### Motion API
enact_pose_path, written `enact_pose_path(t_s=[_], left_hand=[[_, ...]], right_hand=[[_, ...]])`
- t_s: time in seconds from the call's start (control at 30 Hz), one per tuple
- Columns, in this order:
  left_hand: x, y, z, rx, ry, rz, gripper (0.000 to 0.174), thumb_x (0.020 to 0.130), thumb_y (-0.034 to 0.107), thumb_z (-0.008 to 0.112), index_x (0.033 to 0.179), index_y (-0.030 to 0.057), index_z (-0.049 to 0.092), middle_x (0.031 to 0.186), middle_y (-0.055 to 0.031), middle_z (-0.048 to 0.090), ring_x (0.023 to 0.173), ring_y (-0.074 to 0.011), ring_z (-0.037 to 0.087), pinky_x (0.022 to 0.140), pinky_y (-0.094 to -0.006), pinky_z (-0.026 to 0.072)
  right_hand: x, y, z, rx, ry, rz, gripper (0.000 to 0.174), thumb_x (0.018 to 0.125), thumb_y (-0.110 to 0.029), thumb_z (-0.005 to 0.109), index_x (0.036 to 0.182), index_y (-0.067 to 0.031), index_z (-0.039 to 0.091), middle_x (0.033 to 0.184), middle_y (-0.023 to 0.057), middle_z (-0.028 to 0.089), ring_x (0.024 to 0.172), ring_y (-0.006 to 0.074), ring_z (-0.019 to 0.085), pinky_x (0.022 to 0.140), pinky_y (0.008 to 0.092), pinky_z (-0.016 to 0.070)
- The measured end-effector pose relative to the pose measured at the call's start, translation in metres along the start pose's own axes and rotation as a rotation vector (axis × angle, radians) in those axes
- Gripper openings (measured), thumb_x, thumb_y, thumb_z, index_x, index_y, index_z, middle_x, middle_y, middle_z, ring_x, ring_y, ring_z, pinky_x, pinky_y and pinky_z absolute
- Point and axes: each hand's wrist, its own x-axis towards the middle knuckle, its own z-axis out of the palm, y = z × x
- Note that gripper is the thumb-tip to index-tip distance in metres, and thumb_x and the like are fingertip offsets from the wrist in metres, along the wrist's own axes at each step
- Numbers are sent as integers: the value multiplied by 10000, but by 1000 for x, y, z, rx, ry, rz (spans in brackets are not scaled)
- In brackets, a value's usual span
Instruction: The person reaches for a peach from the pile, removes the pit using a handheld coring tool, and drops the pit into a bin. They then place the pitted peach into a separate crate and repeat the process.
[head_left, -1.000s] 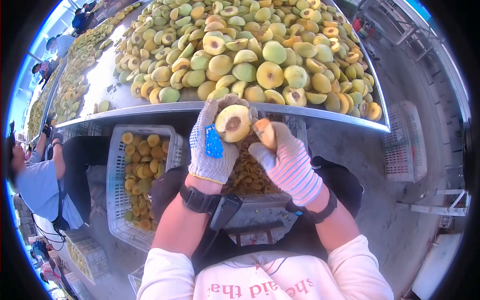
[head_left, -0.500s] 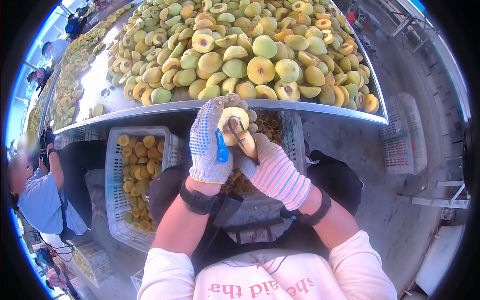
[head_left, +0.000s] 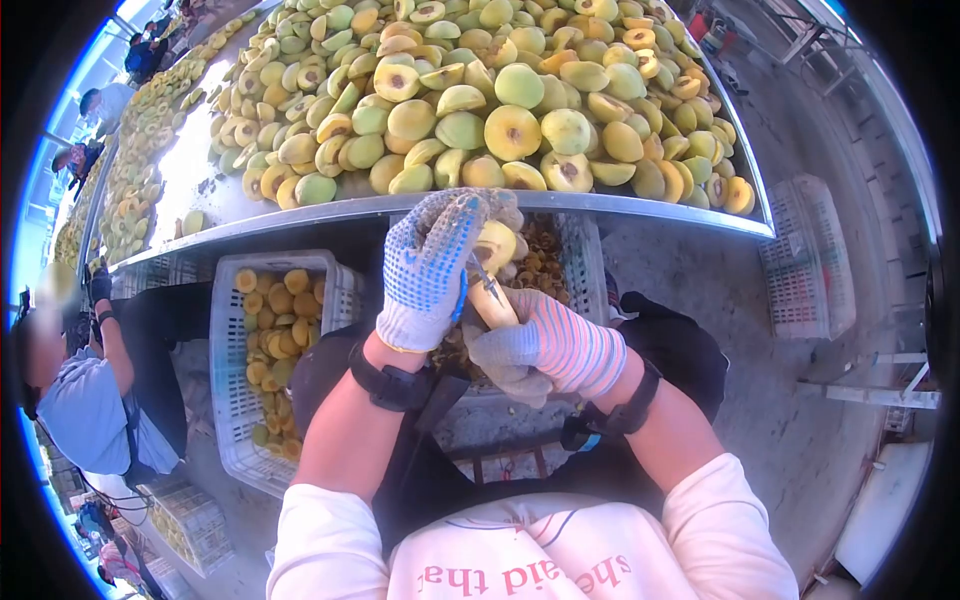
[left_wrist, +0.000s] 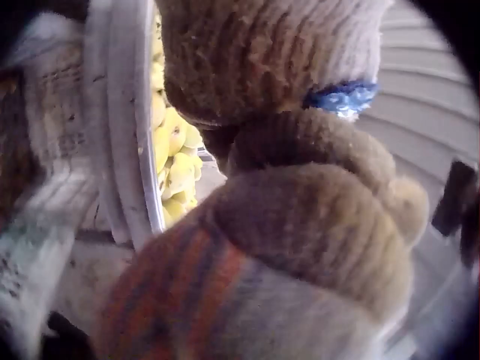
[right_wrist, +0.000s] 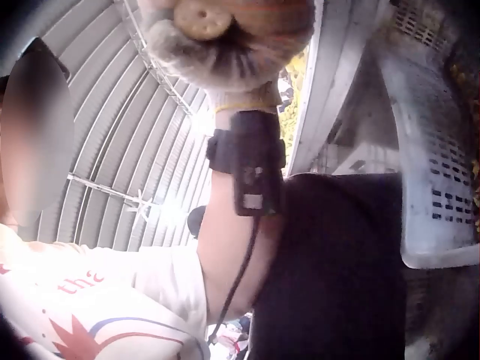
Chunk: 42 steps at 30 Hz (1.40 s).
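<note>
Two gloved hands: fruit half (head_left: 494, 243) gripped in left hand (head_left: 430, 272) fingers; tool (head_left: 494, 304) clenched in right hand (head_left: 555, 345) fingers
Tool tip: near left fingers
Change: cut face turned aside, tool lowered; access judged narrower

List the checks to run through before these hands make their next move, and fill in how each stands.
1. Cut, yellow-fleshed fruit half gripped by the left hand: ok.
2. Slim tool with a pale handle and thin dark metal end, held in the right hand: ok.
3. Knitted gloves on both hands, blue-dotted left, striped right: ok.
4. Fruit half's cut face fully in view: not ok, gloved fingers cover part of it.
5. Metal end clear of the left fingers: cannot tell, they overlap in the head view.
6. Pale, slotted plastic crate with small brown pieces below the hands: ok.
</note>
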Motion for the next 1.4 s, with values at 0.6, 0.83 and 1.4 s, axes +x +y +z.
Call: enact_pose_path(t_s=[0.6, 0.83, 1.4], left_hand=[[-52, 52, -46, -389, 85, -155, 508, 1017, 466, 448, 1122, -1, 617, 1014, -163, 688, 889, -294, 694, 778, -410, 591], [-29, 84, -116, 1334, 577, -7, 411, 934, 364, 611, 1186, 40, 633, 1113, -177, 686, 1025, -320, 666, 883, -365, 518], [49, 34, -79, 924, -47, 27, 347, 768, 124, 726, 1104, 72, 660, 1116, -148, 678, 1063, -307, 650, 912, -371, 518]], right_hand=[[-27, 1, -31, -1331, 329, 10, 352, 814, -279, 711, 995, 4, 604, 798, 194, 674, 741, 358, 673, 673, 413, 525], [-37, -14, -13, -1428, 445, -222, 362, 852, -325, 675, 1042, -28, 596, 828, 234, 677, 850, 395, 674, 749, 465, 533], [-13, -17, -18, -531, 609, -397, 406, 861, -279, 717, 1111, -2, 557, 749, 112, 630, 604, 215, 622, 541, 337, 478]])
